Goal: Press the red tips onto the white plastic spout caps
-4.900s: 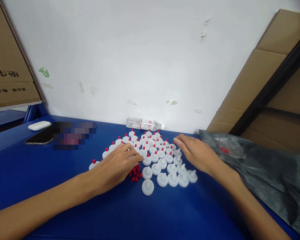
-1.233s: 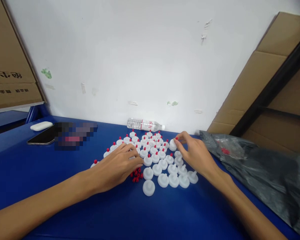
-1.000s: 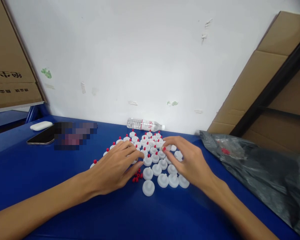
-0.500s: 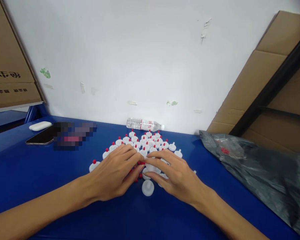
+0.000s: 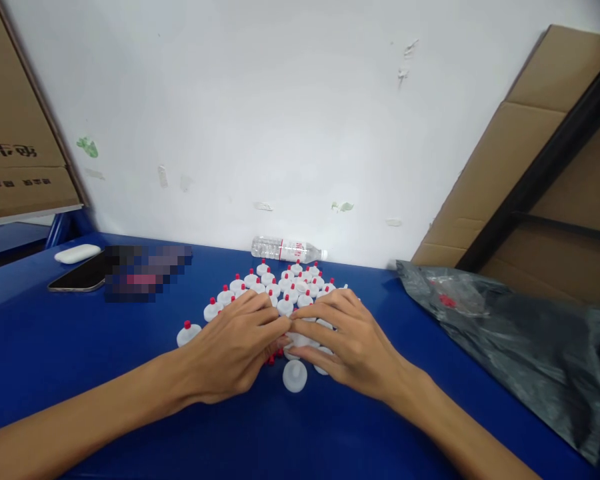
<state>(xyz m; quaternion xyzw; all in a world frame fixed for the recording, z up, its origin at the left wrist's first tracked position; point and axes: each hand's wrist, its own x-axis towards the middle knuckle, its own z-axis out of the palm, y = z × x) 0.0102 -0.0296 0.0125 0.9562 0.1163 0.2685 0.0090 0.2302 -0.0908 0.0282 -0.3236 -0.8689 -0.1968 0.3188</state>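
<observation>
My left hand point(image 5: 237, 343) is closed in a pinch, its fingertips meeting those of my right hand point(image 5: 357, 343). Between the right thumb and fingers is a white spouted cap point(image 5: 301, 340), mostly covered. The small red tip cap in the left pinch is hidden now; it showed there half a second ago. Loose red tip caps point(image 5: 271, 360) lie under the left fingers. In front of the hands a bare white spouted cap point(image 5: 295, 377) rests on the blue table point(image 5: 300, 437). Behind them stand several white caps with red tips point(image 5: 285, 307).
A clear plastic bottle point(image 5: 287, 250) lies against the wall. On the left are a phone point(image 5: 80, 275), a white case point(image 5: 77, 254) and a blurred-out item point(image 5: 147, 273). A dark plastic bag point(image 5: 520, 347) on the right carries a clear bag of red pieces point(image 5: 455, 298).
My left fingers have closed further over the red tip cap, covering it. Both hands have drawn tighter together at the fingertips. The view has shifted slightly.
</observation>
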